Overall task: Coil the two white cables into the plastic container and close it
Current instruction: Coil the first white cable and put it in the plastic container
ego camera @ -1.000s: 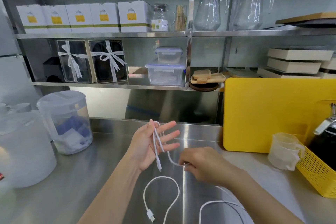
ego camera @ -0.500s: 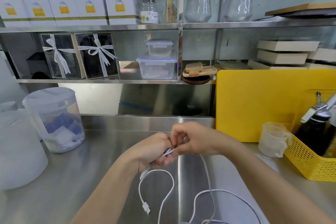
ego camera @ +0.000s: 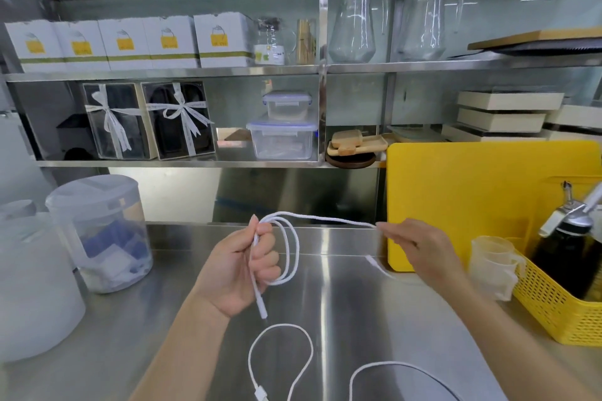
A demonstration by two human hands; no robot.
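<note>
My left hand (ego camera: pixel 242 273) is closed around a white cable (ego camera: pixel 294 252) that hangs from it in a couple of loops, one plug end sticking out below the palm. From the fist the cable runs right to my right hand (ego camera: pixel 420 249), which pinches it between fingertips; its tail dangles below that hand. A second white cable (ego camera: pixel 280 365) lies loose on the steel counter near the front edge, its plug near the bottom. A lidded clear plastic container (ego camera: pixel 101 231) with blue and white items inside stands at the left.
A large white tub (ego camera: pixel 32 286) sits at the far left. A yellow cutting board (ego camera: pixel 472 202) leans at the right, with a small measuring cup (ego camera: pixel 495 264) and a yellow basket (ego camera: pixel 560 306) holding a dark bottle. Shelves with boxes, jugs and containers rise behind the counter.
My hands, together half a second ago, have moved apart. The right hand has drawn the cable out to the right, and loops now hang from the left fist.
</note>
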